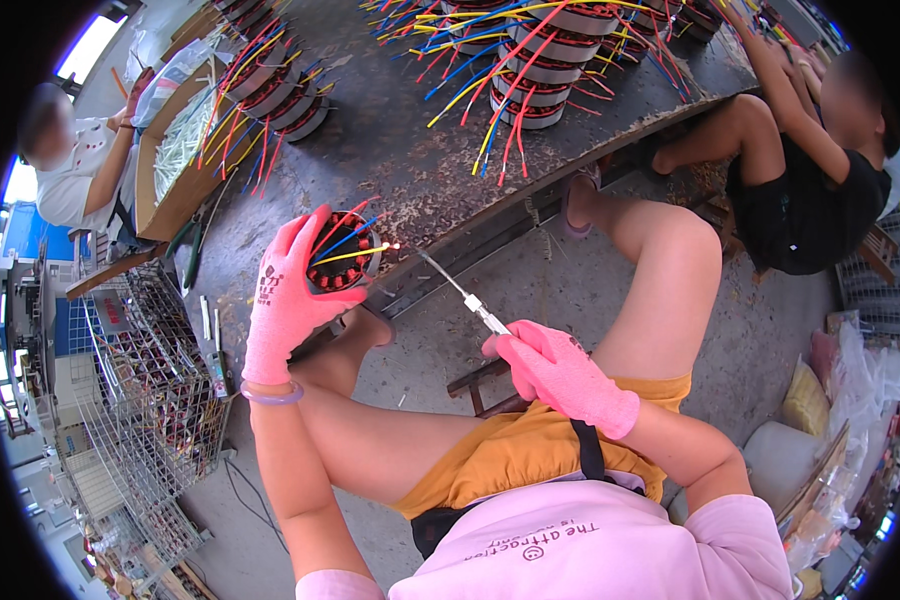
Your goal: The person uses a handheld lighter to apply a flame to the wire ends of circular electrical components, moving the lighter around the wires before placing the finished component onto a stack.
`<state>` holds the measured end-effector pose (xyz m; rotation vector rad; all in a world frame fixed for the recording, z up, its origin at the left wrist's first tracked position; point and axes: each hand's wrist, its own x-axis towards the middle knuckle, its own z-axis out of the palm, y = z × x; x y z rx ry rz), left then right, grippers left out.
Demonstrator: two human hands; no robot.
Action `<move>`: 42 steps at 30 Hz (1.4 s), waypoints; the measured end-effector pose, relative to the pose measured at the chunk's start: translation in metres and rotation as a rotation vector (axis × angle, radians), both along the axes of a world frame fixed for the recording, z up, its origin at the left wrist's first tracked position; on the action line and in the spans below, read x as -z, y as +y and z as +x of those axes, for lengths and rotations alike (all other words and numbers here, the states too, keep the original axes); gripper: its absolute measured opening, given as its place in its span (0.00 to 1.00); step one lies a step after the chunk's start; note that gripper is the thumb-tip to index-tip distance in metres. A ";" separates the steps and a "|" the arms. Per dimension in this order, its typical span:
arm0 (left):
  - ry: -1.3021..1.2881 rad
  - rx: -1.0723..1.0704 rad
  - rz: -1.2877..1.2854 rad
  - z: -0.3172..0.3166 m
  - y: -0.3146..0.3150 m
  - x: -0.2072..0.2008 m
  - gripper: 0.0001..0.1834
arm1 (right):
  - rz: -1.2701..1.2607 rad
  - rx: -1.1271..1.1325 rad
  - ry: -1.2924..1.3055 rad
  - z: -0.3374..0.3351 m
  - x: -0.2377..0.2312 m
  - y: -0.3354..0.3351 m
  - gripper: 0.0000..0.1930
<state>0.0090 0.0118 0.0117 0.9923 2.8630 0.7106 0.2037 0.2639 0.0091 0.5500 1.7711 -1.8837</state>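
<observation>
Left hand (285, 285), in a pink glove: fingers and thumb clasp the rim of a wire-wound ring (344, 272), which is held at the near edge of the dark, worn table (400, 185). Red, blue and yellow wires (355, 254) project from the ring toward the right; a small bright spot shows near their ends. Right hand (560, 375), likewise gloved: fingers and thumb pinch the white handle of a thin tool (485, 314), whose slender metal tip points at the wires, just beside the bright spot and apart from it. Farther back on the table stand stacks of similar rings (535, 72); to the left, an open cardboard box (154, 190) contains white strips (185, 125).
</observation>
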 end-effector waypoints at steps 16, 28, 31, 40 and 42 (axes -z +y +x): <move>0.118 0.089 0.003 -0.003 0.003 -0.003 0.47 | -0.011 -0.023 0.093 0.000 0.007 0.001 0.18; 0.073 0.099 0.022 -0.003 0.005 -0.008 0.47 | -0.022 -0.010 0.023 0.000 0.002 -0.001 0.18; 0.095 0.096 0.037 -0.002 0.004 -0.006 0.46 | -0.017 -0.022 0.012 -0.002 -0.005 0.000 0.17; 0.097 0.079 0.023 -0.002 0.003 -0.003 0.46 | -0.022 -0.002 0.053 0.001 0.007 -0.002 0.19; 0.092 0.085 0.042 -0.002 0.002 -0.003 0.46 | -0.039 0.002 0.046 0.001 0.006 0.000 0.19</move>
